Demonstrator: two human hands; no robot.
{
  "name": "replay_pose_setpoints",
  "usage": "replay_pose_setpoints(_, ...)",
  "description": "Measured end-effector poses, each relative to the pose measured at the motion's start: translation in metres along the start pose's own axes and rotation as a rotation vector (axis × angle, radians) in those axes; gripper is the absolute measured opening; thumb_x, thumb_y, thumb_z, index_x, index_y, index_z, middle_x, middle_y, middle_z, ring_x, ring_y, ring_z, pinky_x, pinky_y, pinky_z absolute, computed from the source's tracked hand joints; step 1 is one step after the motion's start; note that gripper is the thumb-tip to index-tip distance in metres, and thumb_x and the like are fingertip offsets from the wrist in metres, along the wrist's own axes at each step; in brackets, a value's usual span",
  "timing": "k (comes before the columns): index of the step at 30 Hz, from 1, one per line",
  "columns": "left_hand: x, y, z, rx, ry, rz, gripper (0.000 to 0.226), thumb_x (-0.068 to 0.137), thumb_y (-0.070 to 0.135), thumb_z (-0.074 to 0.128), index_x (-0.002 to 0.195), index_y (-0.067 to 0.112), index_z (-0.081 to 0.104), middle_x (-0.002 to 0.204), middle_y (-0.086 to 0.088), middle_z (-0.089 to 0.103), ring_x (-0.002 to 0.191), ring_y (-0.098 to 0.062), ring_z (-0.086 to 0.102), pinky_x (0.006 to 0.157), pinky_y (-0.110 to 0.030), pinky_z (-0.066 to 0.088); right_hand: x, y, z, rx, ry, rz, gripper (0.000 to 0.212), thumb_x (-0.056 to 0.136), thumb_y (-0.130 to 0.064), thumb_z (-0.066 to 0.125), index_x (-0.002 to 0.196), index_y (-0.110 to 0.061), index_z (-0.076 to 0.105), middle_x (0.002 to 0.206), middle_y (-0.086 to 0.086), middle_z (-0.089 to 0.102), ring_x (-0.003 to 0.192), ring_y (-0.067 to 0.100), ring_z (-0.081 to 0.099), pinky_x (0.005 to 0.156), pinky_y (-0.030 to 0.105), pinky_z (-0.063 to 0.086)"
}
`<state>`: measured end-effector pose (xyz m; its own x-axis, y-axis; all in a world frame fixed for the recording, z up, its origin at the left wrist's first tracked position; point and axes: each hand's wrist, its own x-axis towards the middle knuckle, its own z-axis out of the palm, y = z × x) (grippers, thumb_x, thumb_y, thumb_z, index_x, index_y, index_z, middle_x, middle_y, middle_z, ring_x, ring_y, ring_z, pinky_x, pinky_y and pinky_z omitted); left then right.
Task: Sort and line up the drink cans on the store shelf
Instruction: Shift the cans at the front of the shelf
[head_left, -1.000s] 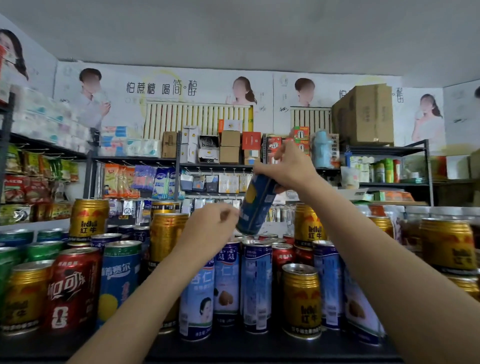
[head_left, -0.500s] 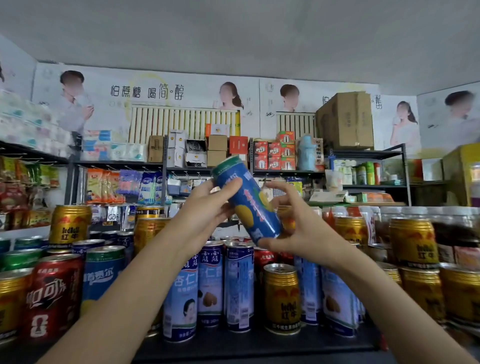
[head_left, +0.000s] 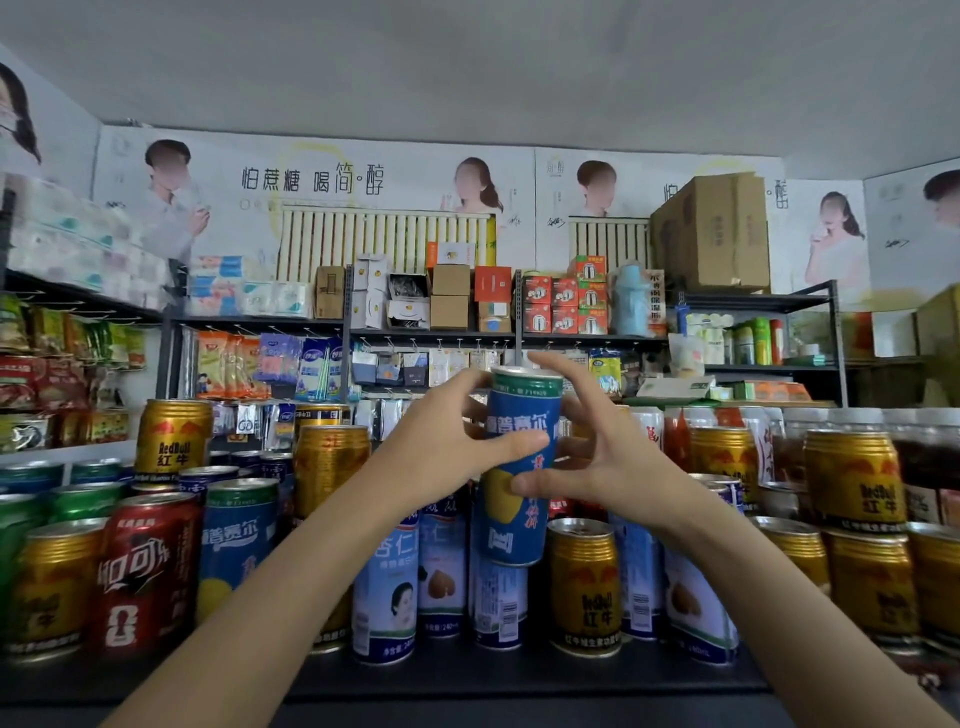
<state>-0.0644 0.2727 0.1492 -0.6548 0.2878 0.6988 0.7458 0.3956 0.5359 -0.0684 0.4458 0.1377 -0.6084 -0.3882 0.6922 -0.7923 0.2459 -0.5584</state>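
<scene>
A tall blue can with a green top band (head_left: 519, 457) is held upright in mid-air above the cans on the dark shelf (head_left: 467, 680). My left hand (head_left: 441, 441) grips its upper half, thumb across the front. My right hand (head_left: 597, 457) touches its right side, thumb on the lower front and fingers spread behind. Below stand several pale blue almond-drink cans (head_left: 387, 587), a gold Red Bull can (head_left: 584, 587) and a matching blue can (head_left: 236, 545) at the left.
Red cola can (head_left: 143, 571), gold cans (head_left: 49, 592) and green cans (head_left: 78, 499) crowd the left. More gold Red Bull cans (head_left: 852, 478) are stacked at the right. Racks of snacks and boxes (head_left: 452, 296) line the back wall.
The blue can has turned from tilted to upright and sits lower and nearer. My left hand now grips it firmly; my right hand's fingers have spread along its side.
</scene>
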Motion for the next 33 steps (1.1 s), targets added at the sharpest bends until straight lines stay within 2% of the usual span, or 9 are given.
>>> replay_pose_setpoints(4,-0.006,-0.008,-0.009,0.019,-0.172,-0.016,0.054,0.073,0.022,0.076,0.104,0.046,0.039,0.095,0.027,0.055,0.084,0.019,0.057,0.077,-0.007,0.048,-0.005,0.007,-0.001,0.078,-0.033,0.092,0.080,0.058,-0.013,0.083,0.121,-0.040,0.041,0.118,-0.003,0.060,0.098,0.024,0.065,0.084,0.044,0.054)
replay_pose_setpoints(7,-0.004,-0.017,-0.018,0.172,-0.086,0.022,0.036,0.081,0.024,0.069,0.110,0.035,0.051,0.104,0.023,0.058,0.096,0.013,0.055,0.088,-0.009,0.043,-0.006,0.011,-0.003,0.068,-0.060,0.140,0.075,0.062,-0.003,0.082,0.117,-0.034,0.042,0.119,0.003,0.058,0.093,0.031,0.066,0.080,0.048,0.055)
replay_pose_setpoints(9,-0.001,-0.024,-0.024,0.283,0.015,0.028,0.026,0.086,0.023,0.063,0.111,0.027,0.057,0.107,0.016,0.061,0.098,0.007,0.055,0.083,-0.005,0.039,-0.008,0.010,-0.009,0.021,-0.081,0.166,0.073,0.064,0.004,0.079,0.115,-0.032,0.040,0.116,0.004,0.057,0.086,0.031,0.068,0.069,0.038,0.058)
replay_pose_setpoints(11,0.001,-0.031,-0.023,0.409,0.048,0.014,0.028,0.087,0.024,0.061,0.114,0.023,0.056,0.111,0.011,0.061,0.098,0.002,0.055,0.084,-0.010,0.043,-0.011,0.008,-0.016,-0.013,-0.073,0.189,0.073,0.063,0.004,0.080,0.113,-0.031,0.040,0.111,0.005,0.058,0.080,0.031,0.069,0.062,0.034,0.057)
replay_pose_setpoints(14,0.002,-0.036,-0.009,0.530,-0.040,0.004,0.042,0.084,0.038,0.062,0.123,0.025,0.051,0.120,0.011,0.058,0.107,-0.003,0.054,0.098,-0.027,0.044,-0.011,0.004,-0.028,0.014,0.035,0.209,0.074,0.057,-0.004,0.083,0.114,-0.027,0.042,0.110,0.006,0.061,0.083,0.026,0.069,0.071,0.039,0.058)
replay_pose_setpoints(17,0.009,-0.036,0.008,0.634,-0.202,-0.055,0.057,0.082,0.054,0.058,0.131,0.029,0.043,0.127,0.009,0.053,0.116,-0.010,0.050,0.105,-0.033,0.033,-0.001,-0.002,-0.039,0.102,0.269,0.188,0.081,0.049,-0.015,0.082,0.117,-0.026,0.041,0.111,0.002,0.058,0.091,0.019,0.065,0.071,0.030,0.053)
replay_pose_setpoints(20,0.024,-0.038,0.018,0.813,-0.352,-0.114,0.064,0.081,0.055,0.059,0.134,0.027,0.037,0.130,0.005,0.052,0.121,-0.015,0.047,0.107,-0.035,0.020,0.010,-0.007,-0.046,0.074,0.429,0.137,0.080,0.057,-0.008,0.083,0.118,-0.029,0.035,0.107,-0.001,0.056,0.096,0.020,0.060,0.078,0.036,0.054)
replay_pose_setpoints(27,0.055,-0.038,0.017,0.663,-0.556,-0.271,0.074,0.082,0.033,0.067,0.142,0.015,0.027,0.138,-0.005,0.045,0.123,-0.021,0.045,0.104,-0.034,0.037,0.009,0.002,-0.048,0.042,0.398,0.157,0.078,0.062,-0.005,0.082,0.122,-0.026,0.036,0.103,-0.002,0.054,0.096,0.019,0.060,0.069,0.027,0.052)
replay_pose_setpoints(33,0.065,-0.053,0.031,0.803,-0.464,-0.272,0.052,0.084,0.030,0.065,0.128,0.009,0.047,0.129,-0.007,0.051,0.120,-0.024,0.047,0.103,-0.033,0.034,0.010,0.008,-0.046,-0.050,0.374,0.172,0.081,0.060,-0.008,0.084,0.124,-0.024,0.036,0.104,-0.003,0.054,0.092,0.008,0.057,0.075,0.029,0.050)
